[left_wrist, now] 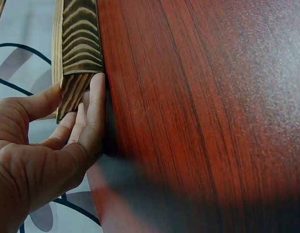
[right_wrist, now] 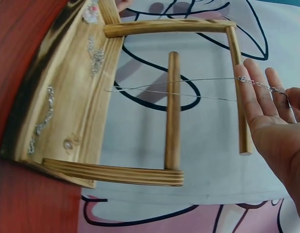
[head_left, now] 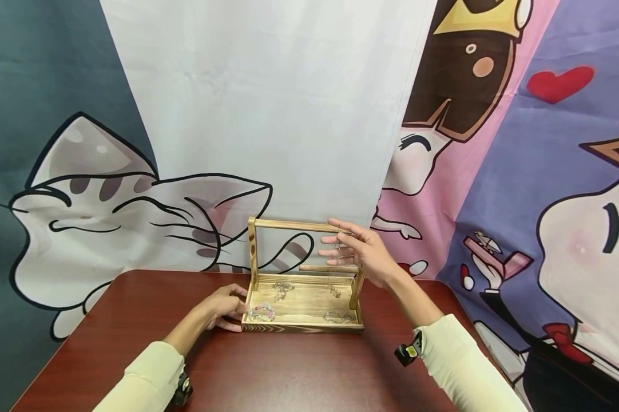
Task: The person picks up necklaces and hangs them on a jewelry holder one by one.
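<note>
A wooden jewelry stand [head_left: 301, 328] with a tray base sits on the table. My left hand [head_left: 224, 307] grips its left end; in the left wrist view the thumb presses one edge and the fingers [left_wrist: 95, 104] reach along the other side. Raised by the top bar [head_left: 294, 224], my right hand [head_left: 368, 252] holds a thin silver necklace [right_wrist: 257, 83], its chain lying across the fingers near the thumb. Two fine strands run from it past the lower bar [right_wrist: 173, 111] toward the tray. A pastel bead bracelet [head_left: 261, 313] and silver chains [head_left: 282, 290] lie in the tray.
Red-brown wood grain covers the table [head_left: 289, 372]. Close behind it hangs a cartoon-printed cloth [head_left: 289, 114]. The top bar and the shorter lower bar each have one free end. A small camera [head_left: 406, 353] is strapped to my right wrist.
</note>
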`<state>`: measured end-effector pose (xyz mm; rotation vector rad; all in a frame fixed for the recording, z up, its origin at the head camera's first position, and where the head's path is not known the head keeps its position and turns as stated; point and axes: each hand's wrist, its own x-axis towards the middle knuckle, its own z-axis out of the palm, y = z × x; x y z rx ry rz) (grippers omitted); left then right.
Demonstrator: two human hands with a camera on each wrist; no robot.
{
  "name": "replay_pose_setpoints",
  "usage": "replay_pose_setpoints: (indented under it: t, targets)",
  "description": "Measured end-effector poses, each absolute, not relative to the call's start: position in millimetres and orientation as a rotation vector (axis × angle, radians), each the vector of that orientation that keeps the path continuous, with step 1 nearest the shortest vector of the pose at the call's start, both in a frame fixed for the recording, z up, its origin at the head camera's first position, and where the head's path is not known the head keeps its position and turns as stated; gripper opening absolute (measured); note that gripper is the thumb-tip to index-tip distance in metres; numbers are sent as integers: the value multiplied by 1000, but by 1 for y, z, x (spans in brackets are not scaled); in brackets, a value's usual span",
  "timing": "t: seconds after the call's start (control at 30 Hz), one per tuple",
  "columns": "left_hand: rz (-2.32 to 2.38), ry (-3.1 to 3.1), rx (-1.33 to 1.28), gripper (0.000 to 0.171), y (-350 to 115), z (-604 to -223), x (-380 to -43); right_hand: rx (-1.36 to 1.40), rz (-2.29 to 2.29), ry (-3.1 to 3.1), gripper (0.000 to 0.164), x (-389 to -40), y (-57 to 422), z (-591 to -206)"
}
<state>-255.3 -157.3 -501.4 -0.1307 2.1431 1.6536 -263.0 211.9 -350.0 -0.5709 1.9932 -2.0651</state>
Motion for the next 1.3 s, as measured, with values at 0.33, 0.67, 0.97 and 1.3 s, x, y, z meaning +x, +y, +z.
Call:
replay_pose_setpoints:
  t: [0.33,0.67,0.97,1.3]
  targets:
    - [1650,2144,-132,52,-158,-506,-258,-659,-2058,2038,56,-266,217,-331]
    - [1651,2137,-137,52,-159,-505,-257,-709,-2075,2035,56,-271,221,-314]
    - [1654,2142,-129,53,-158,-504,-256,-757,-2102,2049,58,-275,227,-304]
    - [1655,2143,-126,52,-158,-502,-255,-711,-2144,2064,56,-280,227,-289]
